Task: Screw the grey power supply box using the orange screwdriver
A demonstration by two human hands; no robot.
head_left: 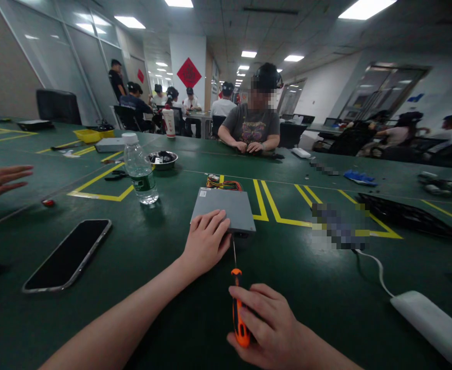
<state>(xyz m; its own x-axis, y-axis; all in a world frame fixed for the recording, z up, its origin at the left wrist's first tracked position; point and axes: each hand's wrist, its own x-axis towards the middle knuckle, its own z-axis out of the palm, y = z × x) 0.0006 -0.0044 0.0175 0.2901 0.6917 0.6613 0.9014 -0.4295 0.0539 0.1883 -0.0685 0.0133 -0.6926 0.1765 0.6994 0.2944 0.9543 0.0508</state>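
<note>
A grey metal computer power supply [231,203] lies flat on the green table, its bundle of coloured wires [229,184] at the far side. My left hand [208,239] holds it at the near edge, fingers over the top face. In my right hand [266,318] is a screwdriver with an orange and black handle [241,321]. Its thin shaft points away from me, and the tip meets the near side of the power supply beside my left hand. Whether the tip sits in a screw is too small to tell.
A water bottle [140,172], a phone [69,257] and a metal bowl [163,159] stand to the left. Another person's hand [4,182] reaches in there. At right lie a white power strip [430,324] and a black mesh piece [407,213]. A person [251,123] sits opposite.
</note>
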